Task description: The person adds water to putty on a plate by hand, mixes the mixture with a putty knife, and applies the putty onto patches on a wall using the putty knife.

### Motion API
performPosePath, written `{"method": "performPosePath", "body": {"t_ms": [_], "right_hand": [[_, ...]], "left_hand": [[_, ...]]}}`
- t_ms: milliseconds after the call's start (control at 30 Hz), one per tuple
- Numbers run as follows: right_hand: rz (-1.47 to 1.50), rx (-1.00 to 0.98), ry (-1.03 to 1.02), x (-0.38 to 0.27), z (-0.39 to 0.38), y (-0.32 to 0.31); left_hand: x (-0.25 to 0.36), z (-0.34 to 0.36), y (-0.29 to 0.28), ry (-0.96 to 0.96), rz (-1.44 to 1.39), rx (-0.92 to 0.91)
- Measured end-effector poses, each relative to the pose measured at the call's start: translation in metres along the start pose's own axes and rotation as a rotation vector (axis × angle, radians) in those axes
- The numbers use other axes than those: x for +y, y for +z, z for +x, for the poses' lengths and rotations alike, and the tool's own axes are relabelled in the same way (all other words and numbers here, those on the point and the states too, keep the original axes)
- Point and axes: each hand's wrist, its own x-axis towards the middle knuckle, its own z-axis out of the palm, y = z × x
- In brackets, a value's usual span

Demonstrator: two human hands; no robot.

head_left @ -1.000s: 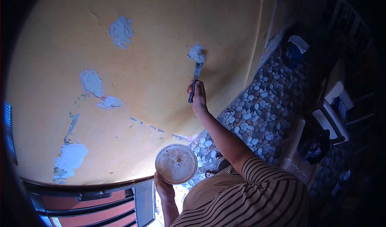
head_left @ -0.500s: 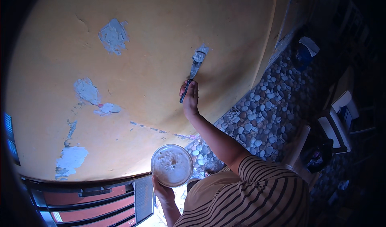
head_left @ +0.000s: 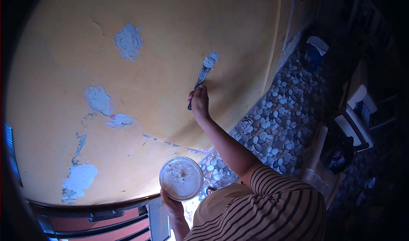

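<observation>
- Right hand [head_left: 199, 101] raised to the orange wall [head_left: 179, 36], fingers wrapped tight round the handle of a putty knife [head_left: 203, 75], blade tip pressed to a small grey-white filler patch [head_left: 211, 58].
- Left hand [head_left: 171, 206] low, cupped under a round tub of pale filler [head_left: 181, 178], gripping it from beneath with the open top facing up; held well apart from the working hand.
- Judged to be mid-spread: filler being drawn along the wall under the blade, patch not yet feathered flat.
- Elsewhere on the wall: a larger grey patch [head_left: 128, 40] upper left, two pale patches [head_left: 99, 99] [head_left: 120, 120] at mid-left, and a whitish blotch [head_left: 79, 178] low down above the dark rail [head_left: 98, 209], with thin flaked lines between.
- Pebble-set floor [head_left: 277, 121] to the right of the wall foot; white plastic chairs [head_left: 355, 121] and a dark bin [head_left: 315, 51] further right, dim and hard to make out.
- Striped shirt [head_left: 264, 211] filling the lower edge.
- Next move likely calls for a steady, shallow blade angle and even pressure to smooth the edges, then a dip back down to the tub for more filler.
- Care needed to keep the tub level while reaching up.
</observation>
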Motion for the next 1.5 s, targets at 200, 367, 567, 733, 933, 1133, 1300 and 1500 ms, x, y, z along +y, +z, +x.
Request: {"method": "performPosePath", "body": {"t_ms": [200,367,567,733,933,1133,1300,1500], "right_hand": [[-0.058,-0.016,0.024,-0.005,-0.001,0.004],[-0.06,-0.018,0.041,-0.001,-0.003,0.006],[-0.034,-0.052,0.098,0.012,-0.014,0.009],[-0.008,-0.068,0.094,0.026,-0.031,0.002],[0.222,-0.025,0.178,0.025,-0.058,-0.019],[0.059,-0.043,-0.035,-0.002,-0.019,-0.026],[-0.128,-0.093,0.1,0.012,-0.032,-0.036],[-0.097,-0.037,-0.042,0.007,-0.006,-0.055]], "left_hand": [[0.008,0.009,-0.012,-0.032,0.032,-0.042],[0.007,0.017,-0.019,-0.059,-0.021,-0.11],[0.004,0.021,-0.018,-0.095,-0.03,-0.132],[0.003,0.021,-0.018,-0.088,-0.017,-0.116],[0.001,0.02,-0.014,-0.088,-0.004,-0.11],[-0.004,0.015,-0.009,-0.085,-0.002,-0.07],[-0.007,0.014,-0.004,-0.082,-0.005,-0.078],[-0.01,0.013,0.003,-0.078,0.036,-0.067]]}}
